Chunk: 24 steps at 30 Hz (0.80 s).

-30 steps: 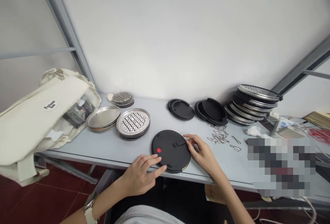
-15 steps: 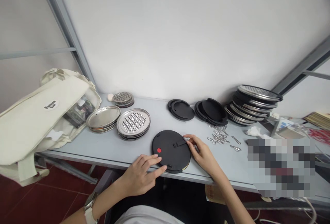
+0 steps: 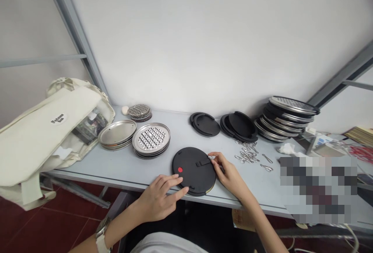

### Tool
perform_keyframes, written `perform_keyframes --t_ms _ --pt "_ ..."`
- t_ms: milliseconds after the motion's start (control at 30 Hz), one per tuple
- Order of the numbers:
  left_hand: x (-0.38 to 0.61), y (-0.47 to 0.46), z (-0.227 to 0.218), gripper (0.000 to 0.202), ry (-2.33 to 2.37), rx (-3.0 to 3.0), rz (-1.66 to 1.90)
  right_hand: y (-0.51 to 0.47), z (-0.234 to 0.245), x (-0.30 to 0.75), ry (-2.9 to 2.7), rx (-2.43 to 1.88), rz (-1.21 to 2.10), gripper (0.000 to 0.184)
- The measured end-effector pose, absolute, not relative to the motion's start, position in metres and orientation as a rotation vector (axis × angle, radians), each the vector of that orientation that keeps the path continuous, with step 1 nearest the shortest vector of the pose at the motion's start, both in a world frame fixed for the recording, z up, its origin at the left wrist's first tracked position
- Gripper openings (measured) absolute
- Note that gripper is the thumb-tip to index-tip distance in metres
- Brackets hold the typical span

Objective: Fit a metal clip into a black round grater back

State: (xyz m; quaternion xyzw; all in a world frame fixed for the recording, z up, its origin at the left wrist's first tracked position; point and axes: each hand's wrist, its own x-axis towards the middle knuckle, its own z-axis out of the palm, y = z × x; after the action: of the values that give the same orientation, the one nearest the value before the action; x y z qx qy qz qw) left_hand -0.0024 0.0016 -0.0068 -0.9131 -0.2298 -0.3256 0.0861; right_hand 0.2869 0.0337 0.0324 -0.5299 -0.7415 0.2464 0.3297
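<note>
A round black plastic disc (image 3: 194, 171) lies flat near the table's front edge, with a red dot (image 3: 180, 170) and a short black strap (image 3: 203, 163) on its face. My left hand (image 3: 161, 194) rests on the disc's lower edge, fingers spread. At the disc's right rim, my right hand (image 3: 230, 173) pinches a small metal clip (image 3: 211, 157) between finger and thumb. The fingers partly hide the clip, and a thin yellow layer shows under the disc's lower rim.
Stacked perforated metal graters (image 3: 150, 138), plain metal discs (image 3: 117, 133), black discs (image 3: 239, 126), a tall mixed stack (image 3: 285, 119) and loose metal clips (image 3: 246, 154) stand on the grey table (image 3: 87, 163). A cream cloth bag (image 3: 43, 128) lies at left. A pixelated patch (image 3: 317, 189) covers the right.
My right hand's fingertips have shifted slightly to the right at the disc's rim. The disc and my left hand stay nearly still.
</note>
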Motion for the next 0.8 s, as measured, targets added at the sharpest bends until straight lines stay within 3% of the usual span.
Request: perform_keyframes --t_ms 800 --pt "-0.0031 0.0013 -0.0057 0.048 -0.673 -2.697 -0.936 0.0311 0.0322 0.285 -1.921 -1.436 0.568 0.026"
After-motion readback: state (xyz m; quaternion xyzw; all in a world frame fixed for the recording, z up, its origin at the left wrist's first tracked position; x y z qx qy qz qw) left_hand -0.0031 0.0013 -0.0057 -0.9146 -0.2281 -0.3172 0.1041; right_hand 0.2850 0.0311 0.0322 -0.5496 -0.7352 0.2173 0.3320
